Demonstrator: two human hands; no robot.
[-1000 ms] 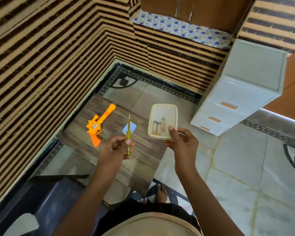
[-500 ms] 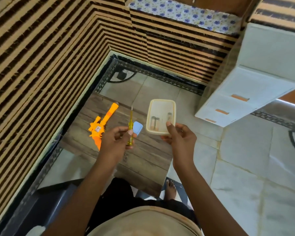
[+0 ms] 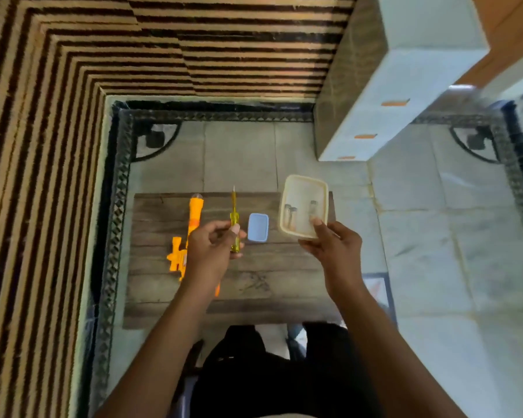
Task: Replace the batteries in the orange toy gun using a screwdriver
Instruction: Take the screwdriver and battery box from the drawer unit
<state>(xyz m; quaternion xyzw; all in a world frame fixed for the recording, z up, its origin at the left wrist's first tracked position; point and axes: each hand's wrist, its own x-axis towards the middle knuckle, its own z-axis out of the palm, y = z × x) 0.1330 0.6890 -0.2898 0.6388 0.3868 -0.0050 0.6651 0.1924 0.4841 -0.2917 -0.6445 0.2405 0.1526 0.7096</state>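
Striped brown and cream walls meet in a corner above a tiled floor (image 3: 239, 152), and a white drawer unit (image 3: 405, 95) stands at the right. Below me I see a low wooden surface (image 3: 269, 267) on that floor. On its left part lies the orange toy gun (image 3: 191, 233), barrel pointing away from me; my left hand covers a part of its body. My left hand (image 3: 212, 251) is held above the surface with the fingers (image 3: 234, 230) pinching the yellow screwdriver (image 3: 234, 224) at its handle, the metal tip pointing away from me. Just to the right of the screwdriver a small blue lid (image 3: 258, 227) lies on the wood. My right hand (image 3: 335, 248) holds a cream plastic container (image 3: 304, 206) by its near edge, thumb on the inside and the other fingers underneath, closed on the rim. Inside the container I can see batteries (image 3: 291, 217), two together at the left and one at the right, somewhat blurred.
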